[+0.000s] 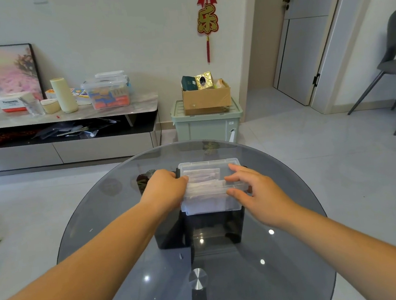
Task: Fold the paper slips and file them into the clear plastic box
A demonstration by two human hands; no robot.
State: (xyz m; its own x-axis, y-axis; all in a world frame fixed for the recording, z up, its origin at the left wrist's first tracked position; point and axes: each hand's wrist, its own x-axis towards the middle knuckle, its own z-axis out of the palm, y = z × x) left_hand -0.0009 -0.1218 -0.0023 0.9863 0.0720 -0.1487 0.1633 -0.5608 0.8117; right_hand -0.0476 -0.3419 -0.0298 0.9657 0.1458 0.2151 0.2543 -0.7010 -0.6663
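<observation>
A clear plastic box stands in the middle of the round smoked-glass table. Its clear lid lies on top. White folded paper slips show through the lid and walls. My left hand grips the box's left side with curled fingers. On the right, my right hand rests on the lid, fingers spread over the top and thumb pressed against the front right rim.
A black table base shows under the glass. Beyond the table stand a low TV cabinet with containers, a green storage bin bearing a cardboard box, and a grey chair at right.
</observation>
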